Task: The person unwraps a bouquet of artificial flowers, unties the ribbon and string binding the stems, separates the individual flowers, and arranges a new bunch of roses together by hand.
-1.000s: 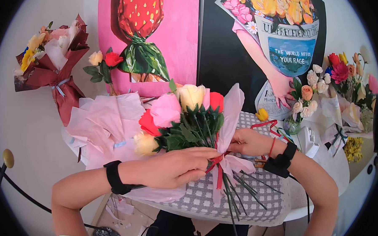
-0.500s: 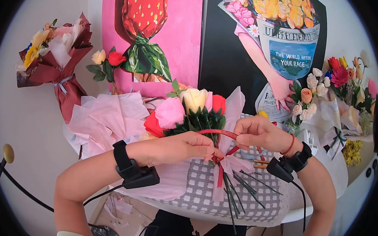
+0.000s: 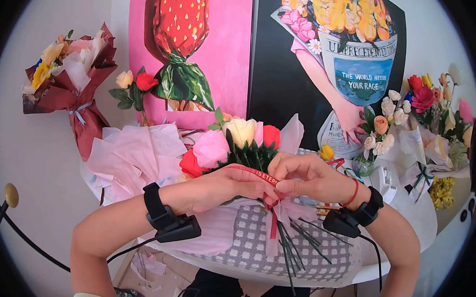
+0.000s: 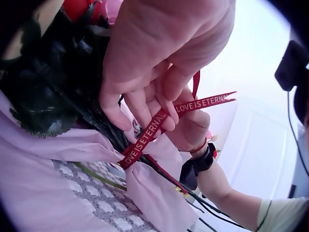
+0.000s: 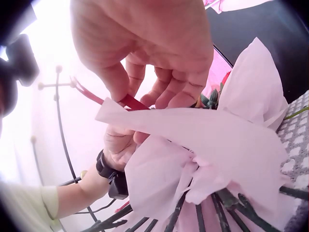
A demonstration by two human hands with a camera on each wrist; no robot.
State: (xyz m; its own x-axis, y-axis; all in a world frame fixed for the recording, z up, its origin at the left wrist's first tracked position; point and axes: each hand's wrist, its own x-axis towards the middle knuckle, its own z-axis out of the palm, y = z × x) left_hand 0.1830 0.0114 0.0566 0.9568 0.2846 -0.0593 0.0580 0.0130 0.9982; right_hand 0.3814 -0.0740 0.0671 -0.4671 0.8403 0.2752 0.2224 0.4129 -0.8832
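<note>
A bouquet of artificial roses, among them a cream rose [image 3: 241, 132], a pink rose [image 3: 210, 149] and a red rose [image 3: 270, 136], lies tilted in front of me. Pink tissue paper [image 5: 203, 133] wraps its stems [image 3: 291, 251], which fan out toward me. Around the tie point runs a red ribbon [image 4: 142, 142] lettered "LOVE IS ETERNAL". My left hand [image 3: 220, 187] pinches this ribbon just above the binding. From the other side, my right hand [image 3: 313, 178] grips the ribbon between thumb and fingers, close against the left fingertips. One forked ribbon tail sticks out past the fingers in the left wrist view.
Loose pink tissue sheets [image 3: 137, 149] cover the table's left side. Under the stems is a grey-and-white checked cloth [image 3: 308, 236]. A maroon-wrapped bouquet [image 3: 85, 110] is at left; a glass vase [image 3: 363, 164] with flowers and a white power strip [image 3: 386, 181] stand at right.
The right hand went up and right drawing the ribbon into an arc, then came back left to meet the left hand. The left hand has lifted slightly and shifted left off the binding.
</note>
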